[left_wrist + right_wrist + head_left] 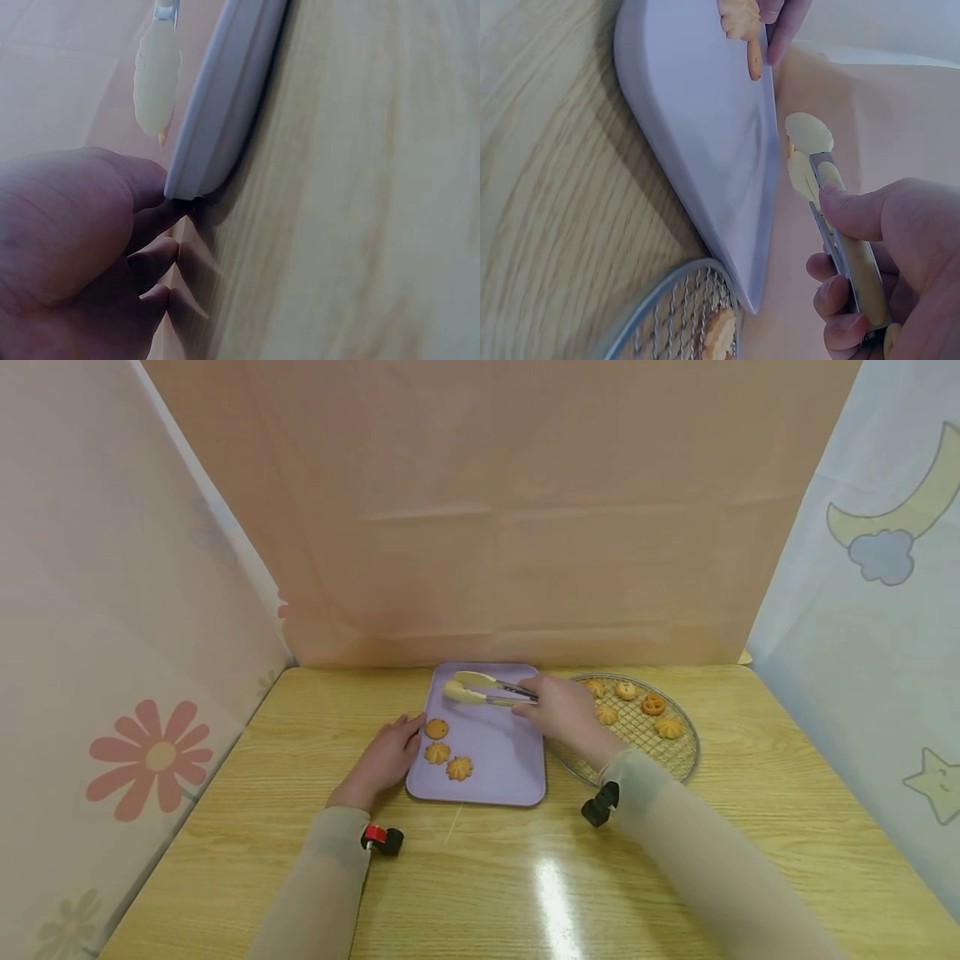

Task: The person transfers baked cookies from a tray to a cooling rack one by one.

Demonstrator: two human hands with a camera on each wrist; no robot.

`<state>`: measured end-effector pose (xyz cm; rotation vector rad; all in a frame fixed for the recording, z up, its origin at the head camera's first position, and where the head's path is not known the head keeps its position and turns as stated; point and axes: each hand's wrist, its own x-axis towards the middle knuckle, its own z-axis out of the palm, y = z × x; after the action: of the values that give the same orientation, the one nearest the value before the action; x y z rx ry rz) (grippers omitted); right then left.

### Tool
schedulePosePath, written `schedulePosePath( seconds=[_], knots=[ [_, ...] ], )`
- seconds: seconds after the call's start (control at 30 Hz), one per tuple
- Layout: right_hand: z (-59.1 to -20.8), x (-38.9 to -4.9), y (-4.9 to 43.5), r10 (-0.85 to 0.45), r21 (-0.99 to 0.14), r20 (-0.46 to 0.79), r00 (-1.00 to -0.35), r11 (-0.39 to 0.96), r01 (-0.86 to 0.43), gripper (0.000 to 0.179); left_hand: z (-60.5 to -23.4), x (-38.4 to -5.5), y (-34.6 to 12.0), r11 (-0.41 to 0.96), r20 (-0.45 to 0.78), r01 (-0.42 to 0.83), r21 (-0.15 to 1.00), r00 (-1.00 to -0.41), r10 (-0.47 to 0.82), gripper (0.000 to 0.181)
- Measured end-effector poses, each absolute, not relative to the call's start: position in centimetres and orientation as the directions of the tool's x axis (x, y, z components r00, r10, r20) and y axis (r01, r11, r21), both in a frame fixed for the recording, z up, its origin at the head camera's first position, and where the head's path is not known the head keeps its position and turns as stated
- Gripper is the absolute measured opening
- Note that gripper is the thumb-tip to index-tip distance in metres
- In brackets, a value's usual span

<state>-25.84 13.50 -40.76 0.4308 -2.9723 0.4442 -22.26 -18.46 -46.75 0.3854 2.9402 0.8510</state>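
My right hand [564,706] grips a pair of metal tongs [465,695] with cream-coloured tips, held over the far part of a lilac tray [495,772]. A sliver of an orange-brown cookie [790,148] shows between the tong tips in the right wrist view; most of it is hidden. At the tray's left rim, my left hand [386,756] pinches the edge, its thumb [146,180] against the side. Near that rim lie a round cookie [437,728] and two flower-shaped cookies, one [437,752] beside the other [459,767].
To the right of the tray stands a round wire rack [643,750] with several cookies, among them a pretzel-shaped one [653,703] and a ridged one [669,727]. My right forearm crosses its near edge. A brown paper backdrop [495,568] rises behind the wooden table [480,877].
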Motion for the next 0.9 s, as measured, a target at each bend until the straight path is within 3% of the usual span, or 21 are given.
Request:
schedulePosePath(
  seconds=[0.4,0.63,0.9],
  knots=[
    [-39.1,-23.5,16.3,-0.246,-0.267,0.149,-0.958,0.923,-0.278,0.052,-46.1,-21.8,-18.2,0.822,0.005,0.216,0.527,-0.968,0.251,0.049],
    [-39.0,-22.2,17.8,-0.252,-0.287,0.167,-0.953,0.912,-0.292,0.044,-48.0,-22.7,-18.9,0.796,0.056,0.243,0.555,-0.965,0.256,0.049],
    [-38.8,-21.3,19.4,-0.259,-0.280,0.181,-0.949,0.911,-0.302,0.050,-48.8,-23.3,-19.1,0.798,0.060,0.256,0.546,-0.962,0.268,0.049]
  ],
)
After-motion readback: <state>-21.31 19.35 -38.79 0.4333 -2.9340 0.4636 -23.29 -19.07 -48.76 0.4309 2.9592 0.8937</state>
